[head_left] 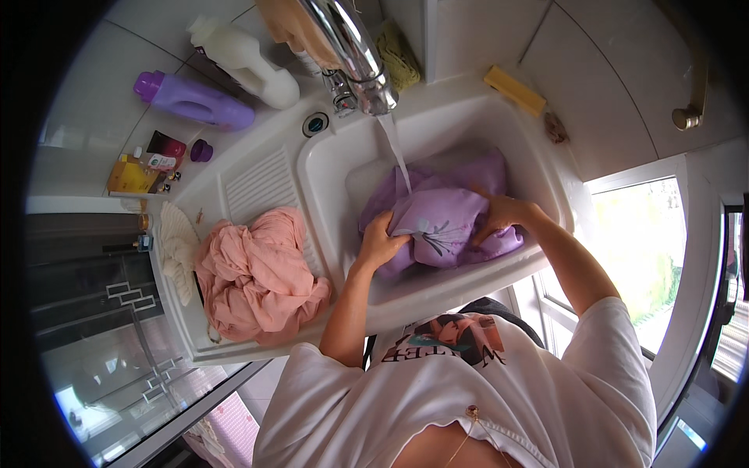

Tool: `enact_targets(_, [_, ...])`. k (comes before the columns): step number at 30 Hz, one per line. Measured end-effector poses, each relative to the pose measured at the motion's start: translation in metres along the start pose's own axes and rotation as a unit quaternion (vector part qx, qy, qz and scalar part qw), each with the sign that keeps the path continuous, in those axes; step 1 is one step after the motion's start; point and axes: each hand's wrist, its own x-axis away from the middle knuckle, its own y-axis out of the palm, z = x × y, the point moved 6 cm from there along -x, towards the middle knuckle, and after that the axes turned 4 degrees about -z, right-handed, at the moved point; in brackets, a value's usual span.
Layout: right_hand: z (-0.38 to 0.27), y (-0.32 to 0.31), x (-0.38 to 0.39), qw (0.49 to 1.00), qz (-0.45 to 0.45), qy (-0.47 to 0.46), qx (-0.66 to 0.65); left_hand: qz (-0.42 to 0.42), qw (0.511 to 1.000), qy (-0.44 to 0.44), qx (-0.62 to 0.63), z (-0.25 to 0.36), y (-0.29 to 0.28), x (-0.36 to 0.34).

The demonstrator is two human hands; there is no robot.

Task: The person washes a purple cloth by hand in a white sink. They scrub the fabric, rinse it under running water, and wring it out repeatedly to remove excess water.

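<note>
Wet purple cloth [445,204] with a dark printed pattern lies bunched in the basin of the white sink [328,175]. My left hand [380,243] grips its left side, the thumb over the fabric and the other fingers partly hidden. On the cloth's right side my right hand [503,214] is closed, fingers dug into the folds. From the chrome faucet [367,78] a stream of water [396,152] falls onto the cloth between and beyond my hands. A heap of pink cloth [261,273] rests on the ribbed drainboard [257,187] to the left.
A purple bottle [195,101] and a white jug [246,62] lean at the back left, near small tubes and a yellow box [136,175]. A yellow bar [515,91] sits on the back right rim. A shell-shaped dish [178,242] is on the left edge.
</note>
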Motion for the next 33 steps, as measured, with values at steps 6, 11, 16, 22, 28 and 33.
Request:
enact_targets(6, [0.019,0.031,-0.05,0.938,0.215,-0.056,0.266,0.019,0.984,0.044,0.174,0.003,-0.012,-0.004])
enact_targets(11, [0.006,0.005,-0.017,0.945,0.289,-0.147,0.036,0.076,0.913,-0.06,0.396,-0.034,-0.011,-0.004])
enact_targets(16, [-0.004,-0.026,-0.007,0.937,0.333,-0.1,-0.041,0.061,0.912,-0.138,0.381,-0.036,-0.009,-0.014])
enact_targets(22, [-0.067,-0.071,0.067,0.881,0.403,-0.201,-0.147,-0.021,0.885,-0.129,0.446,0.0,-0.022,-0.017])
enact_targets(28, [-0.062,-0.046,0.031,0.891,0.396,-0.106,0.198,0.038,0.982,0.033,-0.183,-0.022,-0.009,-0.022])
enact_targets(33, [-0.018,0.02,-0.024,0.932,0.204,-0.111,0.279,-0.153,0.907,0.036,-0.39,-0.036,0.056,-0.009])
